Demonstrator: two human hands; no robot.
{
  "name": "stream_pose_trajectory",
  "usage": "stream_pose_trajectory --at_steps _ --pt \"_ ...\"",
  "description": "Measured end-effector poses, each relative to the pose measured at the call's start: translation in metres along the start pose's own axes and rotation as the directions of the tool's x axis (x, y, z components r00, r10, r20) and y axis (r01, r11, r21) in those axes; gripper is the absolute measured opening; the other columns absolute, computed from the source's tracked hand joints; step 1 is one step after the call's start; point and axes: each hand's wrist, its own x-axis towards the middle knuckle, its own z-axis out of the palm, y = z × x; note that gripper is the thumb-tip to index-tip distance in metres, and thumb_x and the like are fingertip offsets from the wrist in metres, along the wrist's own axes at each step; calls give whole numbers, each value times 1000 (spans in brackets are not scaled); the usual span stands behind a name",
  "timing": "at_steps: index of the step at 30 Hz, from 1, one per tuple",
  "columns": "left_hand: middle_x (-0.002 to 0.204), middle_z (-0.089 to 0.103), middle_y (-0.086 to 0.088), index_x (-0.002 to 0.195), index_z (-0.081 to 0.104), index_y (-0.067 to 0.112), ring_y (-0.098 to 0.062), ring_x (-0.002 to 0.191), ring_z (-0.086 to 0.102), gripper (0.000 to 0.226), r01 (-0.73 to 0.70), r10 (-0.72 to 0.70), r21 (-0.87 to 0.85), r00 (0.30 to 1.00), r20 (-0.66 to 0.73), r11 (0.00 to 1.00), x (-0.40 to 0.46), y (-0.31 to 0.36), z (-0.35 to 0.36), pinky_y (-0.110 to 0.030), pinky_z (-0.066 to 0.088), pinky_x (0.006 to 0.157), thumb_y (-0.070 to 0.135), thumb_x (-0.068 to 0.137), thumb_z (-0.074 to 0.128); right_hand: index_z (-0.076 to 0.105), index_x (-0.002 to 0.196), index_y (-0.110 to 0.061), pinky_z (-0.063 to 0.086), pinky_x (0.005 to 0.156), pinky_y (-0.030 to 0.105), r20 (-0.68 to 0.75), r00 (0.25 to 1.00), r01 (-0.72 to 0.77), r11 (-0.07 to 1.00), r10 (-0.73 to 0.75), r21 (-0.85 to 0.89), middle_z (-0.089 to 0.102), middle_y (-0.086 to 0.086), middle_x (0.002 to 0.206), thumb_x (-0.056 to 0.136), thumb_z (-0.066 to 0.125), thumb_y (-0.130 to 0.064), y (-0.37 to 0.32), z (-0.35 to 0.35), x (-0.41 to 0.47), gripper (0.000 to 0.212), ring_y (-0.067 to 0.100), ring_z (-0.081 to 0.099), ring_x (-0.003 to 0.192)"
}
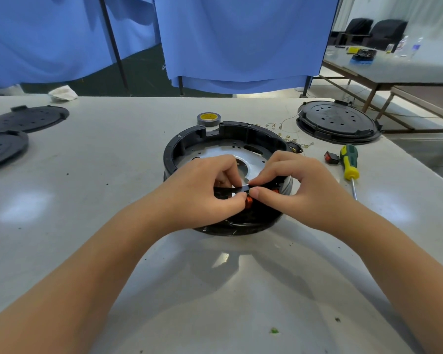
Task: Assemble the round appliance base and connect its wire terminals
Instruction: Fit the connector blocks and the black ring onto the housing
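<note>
The round black appliance base (241,131) lies open side up at the table's middle, with a silver metal plate (215,152) inside. Both hands work at its near rim. My left hand (202,192) and my right hand (299,185) pinch a small black part (242,188) between thumbs and forefingers, fingertips nearly touching. Orange pieces (249,200) show just under the fingers on the near wall; another orange piece (275,191) peeks out by the right hand. What the fingers cover beneath cannot be seen.
A grey tape roll with a yellow core (208,118) sits behind the base. A green and yellow screwdriver (350,162) and a red rocker switch (331,157) lie to the right. Thin wires with terminals (289,135) trail toward a black round cover (338,123). Two black covers (23,118) lie far left.
</note>
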Motion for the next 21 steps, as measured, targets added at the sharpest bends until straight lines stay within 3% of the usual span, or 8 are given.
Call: stream_pose_trajectory --at_steps 12,16,19,21 --pt "72 70 8 78 57 30 -11 72 67 13 -21 21 -10 1000 -5 1000 1 -3 1 -44 54 67 41 75 63 75 87 -22 47 76 18 -31 1000 0 1000 0 -6 64 -8 86 81 72 -19 0 1 -1 8 8 61 84" --pt "73 69 11 81 57 31 -6 74 66 11 -47 47 10 998 -37 999 1 -6 3 -34 54 66 40 76 61 74 94 -21 47 85 16 -185 983 -18 1000 14 -18 66 -9 95 87 64 -13 7 -8 3 14 5 61 93" --pt "76 68 16 81 57 31 -3 78 65 10 -67 70 40 995 -77 997 0 -6 8 -26 50 66 40 78 62 71 99 -18 44 82 14 -345 935 -146 975 82 -164 65 -4 99 89 56 -7 30 -25 10 21 5 58 92" --pt "79 67 18 81 56 32 -2 81 65 10 -67 73 59 992 -102 996 0 -6 11 -25 50 66 38 79 63 64 115 -14 41 88 20 -343 920 -323 862 190 -390 60 3 115 90 51 -9 55 -37 17 29 15 52 105"
